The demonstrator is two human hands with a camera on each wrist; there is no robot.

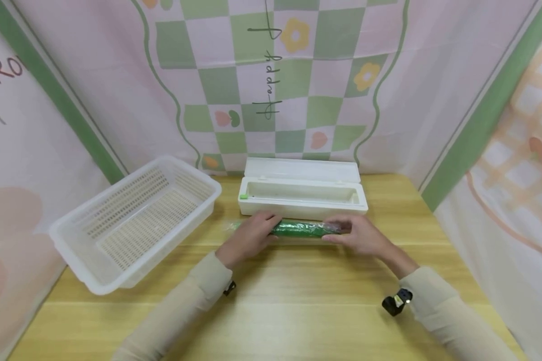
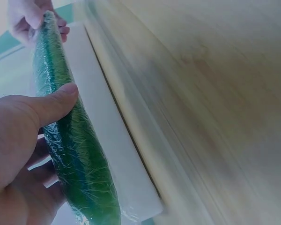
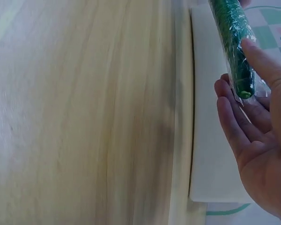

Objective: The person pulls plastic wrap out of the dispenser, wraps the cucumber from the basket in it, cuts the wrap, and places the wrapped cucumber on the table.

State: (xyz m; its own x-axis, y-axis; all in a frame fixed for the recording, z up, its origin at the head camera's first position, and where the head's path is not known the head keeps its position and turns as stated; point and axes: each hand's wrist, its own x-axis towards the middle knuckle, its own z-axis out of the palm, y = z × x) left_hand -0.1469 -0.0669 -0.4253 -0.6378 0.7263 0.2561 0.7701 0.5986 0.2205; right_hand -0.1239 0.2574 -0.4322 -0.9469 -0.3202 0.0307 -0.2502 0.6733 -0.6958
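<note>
A green cucumber (image 1: 300, 229) wrapped in clear crinkled film lies lengthwise between my two hands, in front of a long white box (image 1: 298, 204). My left hand (image 1: 250, 235) grips its left part, the thumb (image 2: 61, 101) across the top and the fingers behind and below. At the other end my right hand (image 1: 363, 236) holds it between the thumb (image 3: 260, 58) and the fingers underneath. In the right wrist view the cucumber's stem tip shows through the film. Loose film sticks out past my left hand. The box's hinged lid (image 1: 302, 169) stands raised, showing a long hollow.
A white plastic basket (image 1: 185, 228) with slotted sides sits at the left of the wooden table (image 1: 293, 321). A small green piece (image 1: 244, 197) is on the box's left rim. Patterned cloth (image 1: 293, 80) hangs behind and at both sides.
</note>
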